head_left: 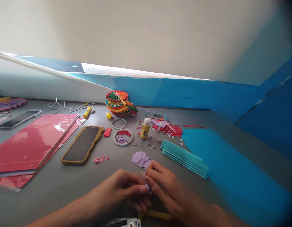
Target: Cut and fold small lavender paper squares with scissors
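Observation:
My left hand (pixel 122 190) and my right hand (pixel 163 186) meet low in the view, their fingertips pinching a small lilac paper piece (pixel 147 188) that is mostly hidden by my fingers. Just beyond them lies a loose pile of lilac paper squares (pixel 139 159), not touched by either hand. To the right are folded teal paper strips (pixel 183 157). Under my wrists, at the bottom edge, is a yellow loop handle (pixel 156 215), possibly from scissors.
A stack of paper rosettes (pixel 118 102) stands at the back. Nearby are a glue bottle (pixel 146 128) and a ring dish of scraps (pixel 122 137). Red paper sheets (pixel 34 142) and a cased phone (pixel 81 145) lie left; a teal sheet (pixel 231 167) lies right.

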Available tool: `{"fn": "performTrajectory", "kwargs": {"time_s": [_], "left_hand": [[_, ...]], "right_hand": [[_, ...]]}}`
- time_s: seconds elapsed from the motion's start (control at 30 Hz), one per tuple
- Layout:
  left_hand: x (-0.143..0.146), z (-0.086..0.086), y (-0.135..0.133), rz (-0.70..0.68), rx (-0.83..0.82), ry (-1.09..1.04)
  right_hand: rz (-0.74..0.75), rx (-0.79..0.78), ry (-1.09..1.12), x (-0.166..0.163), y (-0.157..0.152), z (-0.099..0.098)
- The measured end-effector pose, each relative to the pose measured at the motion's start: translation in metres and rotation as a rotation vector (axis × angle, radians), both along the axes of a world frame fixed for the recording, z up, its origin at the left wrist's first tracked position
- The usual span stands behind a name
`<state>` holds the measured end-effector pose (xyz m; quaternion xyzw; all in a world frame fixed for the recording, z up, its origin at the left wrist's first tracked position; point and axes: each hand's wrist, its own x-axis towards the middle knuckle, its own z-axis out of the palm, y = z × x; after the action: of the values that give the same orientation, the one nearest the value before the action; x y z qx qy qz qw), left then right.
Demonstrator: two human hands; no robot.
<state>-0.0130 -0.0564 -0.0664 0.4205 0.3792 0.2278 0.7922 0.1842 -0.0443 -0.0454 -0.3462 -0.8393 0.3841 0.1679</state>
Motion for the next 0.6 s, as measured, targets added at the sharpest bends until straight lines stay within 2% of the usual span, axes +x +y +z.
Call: {"fn": "performTrajectory", "kwargs": {"time_s": [0.23,0.37,0.5,0.6], "left_hand": [[-0.005,0.0004,-0.0002,-0.078,-0.114,-0.058],[-0.0037,-0.0024,-0.001,-0.084,-0.112,-0.06],[-0.0002,-0.0026,-0.0038,-0.046,-0.055,-0.035],[0.0001,-0.001,-0.0053,-0.044,0.088,0.005]], "right_hand": [[0.146,0.095,0.064,0.0087,0.0071,-0.0036],[0.114,0.068,0.084,0.0072,0.0049,0.0015],[0.052,-0.005,0.037,0.0032,0.0012,0.0034],[0.022,-0.043,0.022,0.001,-0.0019,0.0024]]}}
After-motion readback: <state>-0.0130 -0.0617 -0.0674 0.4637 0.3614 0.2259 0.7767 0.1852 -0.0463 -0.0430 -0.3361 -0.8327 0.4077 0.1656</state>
